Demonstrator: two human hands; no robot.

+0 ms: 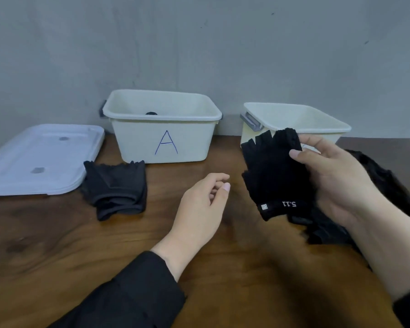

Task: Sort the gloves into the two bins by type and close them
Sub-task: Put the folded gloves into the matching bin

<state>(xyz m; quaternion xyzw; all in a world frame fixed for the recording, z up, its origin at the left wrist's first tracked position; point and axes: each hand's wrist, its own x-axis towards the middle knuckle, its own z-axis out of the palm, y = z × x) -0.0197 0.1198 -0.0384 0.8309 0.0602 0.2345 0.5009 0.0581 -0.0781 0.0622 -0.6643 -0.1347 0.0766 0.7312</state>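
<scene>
Nearest, at about 6 o'clock, the left hand (202, 204) reaches out of a dark sleeve (133, 297) above the wooden surface (57, 245), its fingers (219, 179) loosely curled toward the thumb and holding nothing. At 3 o'clock the right hand (336, 181) holds up a black fingerless glove (273, 171), thumb pressed on its front and fingers curled behind it; the wrist strap reads "5.11" upside down. Under that hand, on the surface, lies a heap of more black gloves (329, 230), blurred. At 9 o'clock a folded dark grey glove pile (116, 188) rests just beside white lids (38, 159), which seem stacked. Farther off, at 11 o'clock, stands the open bin marked "A" (162, 138) with a small dark thing (151, 113) just showing inside. At 1 o'clock the second open bin (317, 119) stands behind the held glove, against the grey wall (199, 43).
</scene>
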